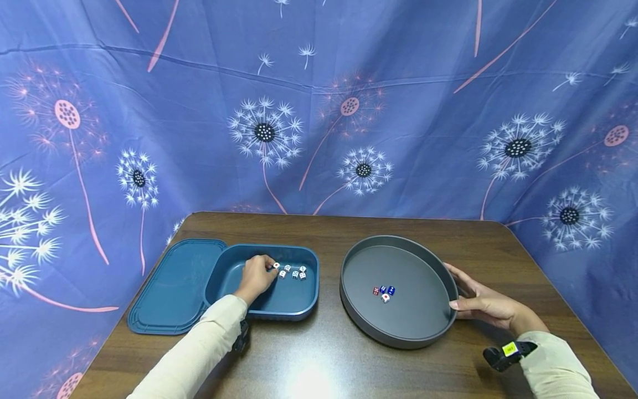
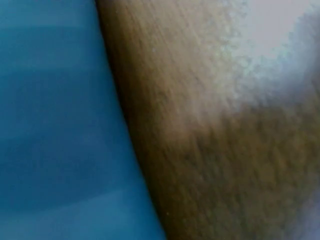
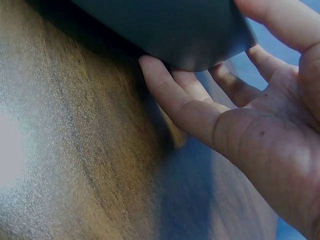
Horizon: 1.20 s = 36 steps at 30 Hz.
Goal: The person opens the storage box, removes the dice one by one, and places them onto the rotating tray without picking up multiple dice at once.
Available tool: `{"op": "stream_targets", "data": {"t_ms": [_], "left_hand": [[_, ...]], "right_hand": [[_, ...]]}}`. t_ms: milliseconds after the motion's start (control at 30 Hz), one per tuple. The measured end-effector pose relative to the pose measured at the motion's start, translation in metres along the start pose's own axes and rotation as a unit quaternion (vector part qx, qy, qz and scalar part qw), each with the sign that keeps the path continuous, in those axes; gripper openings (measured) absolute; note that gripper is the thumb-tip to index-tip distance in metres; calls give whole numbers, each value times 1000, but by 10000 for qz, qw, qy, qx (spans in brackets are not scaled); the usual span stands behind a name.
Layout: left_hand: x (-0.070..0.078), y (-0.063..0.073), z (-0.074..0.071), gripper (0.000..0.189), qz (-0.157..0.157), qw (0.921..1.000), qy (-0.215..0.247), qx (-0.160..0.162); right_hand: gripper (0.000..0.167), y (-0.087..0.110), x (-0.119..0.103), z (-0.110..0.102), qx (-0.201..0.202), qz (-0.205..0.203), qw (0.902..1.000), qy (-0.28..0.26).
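Observation:
In the head view my left hand (image 1: 256, 276) reaches into a blue rectangular container (image 1: 313, 293). Its thumb and forefinger pinch a white die (image 1: 276, 266). Several more white dice (image 1: 295, 274) lie to the right of those fingertips on the container floor. My right hand (image 1: 490, 303) grips the right side of a round dark grey pan (image 1: 399, 327), thumb at the rim. The right wrist view shows the other fingers against the pan's outer wall and lower edge. On the pan's floor sit a red die (image 1: 376, 291), two blue dice (image 1: 391, 290) and a white die (image 1: 385, 298).
A blue lid (image 1: 169, 293) lies left of the container, partly beneath its edge. Everything stands on a brown wooden table (image 1: 319, 354). Behind the table hangs a blue cloth (image 1: 423, 138) with dandelion prints. Only container wall and blurred tabletop show in the left wrist view.

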<state>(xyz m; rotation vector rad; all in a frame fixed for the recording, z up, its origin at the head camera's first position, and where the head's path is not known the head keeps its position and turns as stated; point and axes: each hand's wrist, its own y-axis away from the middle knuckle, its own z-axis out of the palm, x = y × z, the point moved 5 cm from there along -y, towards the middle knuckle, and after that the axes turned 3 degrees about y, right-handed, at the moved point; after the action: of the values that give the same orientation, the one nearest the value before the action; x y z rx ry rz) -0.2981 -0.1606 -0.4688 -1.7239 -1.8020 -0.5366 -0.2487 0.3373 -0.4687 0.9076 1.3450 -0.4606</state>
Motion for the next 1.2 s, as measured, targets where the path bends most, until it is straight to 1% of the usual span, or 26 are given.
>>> {"op": "stream_targets", "data": {"t_ms": [100, 200, 267, 400, 533, 600, 667, 767, 900, 1000, 1200], "left_hand": [[1, 1, -2, 8, 84, 10000, -4, -6], [3, 4, -6, 8, 237, 9997, -54, 13], [3, 6, -8, 7, 267, 9996, -92, -18], [2, 8, -13, 6, 196, 9997, -115, -76], [4, 9, -20, 5, 88, 9999, -7, -112], [7, 9, -23, 6, 46, 9999, 63, -147], [12, 9, -26, 6, 96, 9998, 116, -151], [24, 10, -30, 7, 274, 9994, 193, -108], [45, 12, -31, 8, 556, 9979, 324, -102], [63, 14, -28, 7, 746, 9964, 388, -145], [99, 19, -19, 6, 1259, 9905, 491, -244]], "right_hand": [[94, 0, 0, 0, -8, -4, 10000, -11], [94, 0, 0, 1, -57, -31, 10000, -51], [94, -1, 1, 2, -78, -27, 10000, -55], [94, -1, 2, 2, -65, -24, 10000, -35], [93, -1, 3, 0, -41, -72, 10000, -11], [93, -1, 3, -1, -56, -94, 9999, -17], [93, 0, 3, -2, -91, -121, 9999, -40], [93, 0, 3, -3, -102, -141, 9998, -41], [93, 0, 4, -3, -48, -95, 9999, -30], [92, 0, 4, -2, -24, -59, 10000, -39], [93, -1, 2, -1, -11, -34, 10000, -9]]}}
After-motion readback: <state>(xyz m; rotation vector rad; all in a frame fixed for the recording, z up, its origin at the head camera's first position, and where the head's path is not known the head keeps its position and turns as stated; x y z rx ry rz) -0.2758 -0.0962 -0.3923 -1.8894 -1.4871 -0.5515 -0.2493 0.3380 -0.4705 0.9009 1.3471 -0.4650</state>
